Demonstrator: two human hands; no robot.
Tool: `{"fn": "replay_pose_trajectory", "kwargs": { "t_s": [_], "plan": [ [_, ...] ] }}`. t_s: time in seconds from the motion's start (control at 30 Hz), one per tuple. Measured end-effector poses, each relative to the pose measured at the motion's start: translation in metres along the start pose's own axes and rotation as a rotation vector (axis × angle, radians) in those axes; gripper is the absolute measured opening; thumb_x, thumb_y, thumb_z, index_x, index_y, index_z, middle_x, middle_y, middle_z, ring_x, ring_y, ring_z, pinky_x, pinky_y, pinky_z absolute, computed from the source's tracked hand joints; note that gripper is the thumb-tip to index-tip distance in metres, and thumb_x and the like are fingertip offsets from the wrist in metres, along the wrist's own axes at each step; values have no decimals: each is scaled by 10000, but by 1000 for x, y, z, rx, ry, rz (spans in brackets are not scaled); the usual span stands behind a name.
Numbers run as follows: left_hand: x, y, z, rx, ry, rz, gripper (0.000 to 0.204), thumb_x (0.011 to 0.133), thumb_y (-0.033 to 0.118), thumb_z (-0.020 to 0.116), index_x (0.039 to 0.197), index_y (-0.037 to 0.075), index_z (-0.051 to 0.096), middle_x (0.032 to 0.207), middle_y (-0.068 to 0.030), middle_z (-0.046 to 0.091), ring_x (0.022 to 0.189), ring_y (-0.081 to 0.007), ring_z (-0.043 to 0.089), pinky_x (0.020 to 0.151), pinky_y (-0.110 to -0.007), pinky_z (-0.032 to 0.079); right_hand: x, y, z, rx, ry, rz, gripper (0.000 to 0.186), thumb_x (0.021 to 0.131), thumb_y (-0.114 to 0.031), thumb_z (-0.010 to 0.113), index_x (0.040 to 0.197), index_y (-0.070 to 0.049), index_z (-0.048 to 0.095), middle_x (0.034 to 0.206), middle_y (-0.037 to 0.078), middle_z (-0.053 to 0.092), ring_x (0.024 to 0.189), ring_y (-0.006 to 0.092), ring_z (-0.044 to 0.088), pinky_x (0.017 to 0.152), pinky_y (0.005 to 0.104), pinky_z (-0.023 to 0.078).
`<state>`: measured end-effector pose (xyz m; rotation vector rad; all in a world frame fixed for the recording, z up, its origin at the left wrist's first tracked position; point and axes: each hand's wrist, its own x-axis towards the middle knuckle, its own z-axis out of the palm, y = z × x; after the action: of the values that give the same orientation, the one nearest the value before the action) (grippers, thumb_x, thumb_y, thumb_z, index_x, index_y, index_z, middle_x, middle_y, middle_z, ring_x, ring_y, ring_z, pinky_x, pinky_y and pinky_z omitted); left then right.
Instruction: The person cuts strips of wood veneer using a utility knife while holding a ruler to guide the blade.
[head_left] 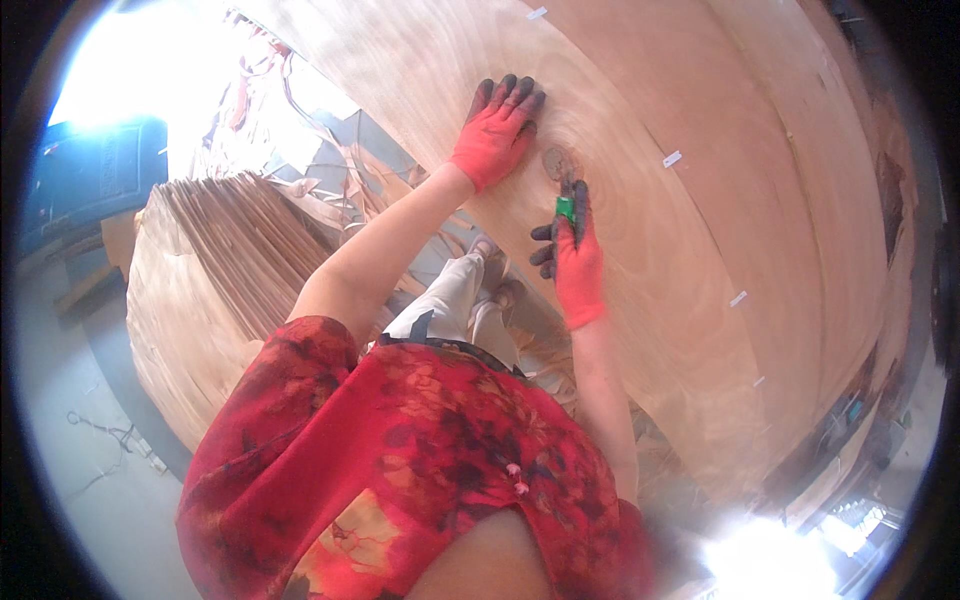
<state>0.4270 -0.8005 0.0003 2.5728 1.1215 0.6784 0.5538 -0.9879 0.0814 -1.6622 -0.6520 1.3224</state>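
Observation:
A large sheet of pale wood veneer (640,260) spreads out in front of me, with a round brown knot (560,163) in it. My left hand (498,135), in a red glove with dark fingertips, lies flat on the sheet to the left of the knot, fingers stretched out. In a matching glove, my right hand (575,250) is closed around a small green-handled knife (566,208). The knife's dark tip points at the lower edge of the knot; whether it touches the wood is too small to tell.
Small white tape pieces (672,159) dot the veneer along its seams. A tall stack of wavy veneer sheets (210,290) stands at the left, near loose veneer scraps (350,185) on the floor. Further back is a blue bin-like object (105,165).

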Motion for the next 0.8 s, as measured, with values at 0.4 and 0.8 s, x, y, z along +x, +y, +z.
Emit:
{"fn": "replay_pose_trajectory", "kwargs": {
  "t_s": [0.4,0.8],
  "plan": [
    [2,-22,6,-308,100,-100,572,921,49,535,1483,56,429,1459,-233,495,1411,-376,408,1211,-491,237,98,20,69,-507,163,-457,571,1014,-179,467,1560,-135,305,1006,231,710,876,437,685,753,504,555],
    [2,-19,8,-194,79,-52,533,928,111,561,1449,60,459,1452,-188,520,1411,-378,410,1212,-509,241,64,7,59,-764,-24,-72,580,1009,-193,461,1565,-178,293,1102,286,656,957,473,646,827,540,516]
  ]
}}
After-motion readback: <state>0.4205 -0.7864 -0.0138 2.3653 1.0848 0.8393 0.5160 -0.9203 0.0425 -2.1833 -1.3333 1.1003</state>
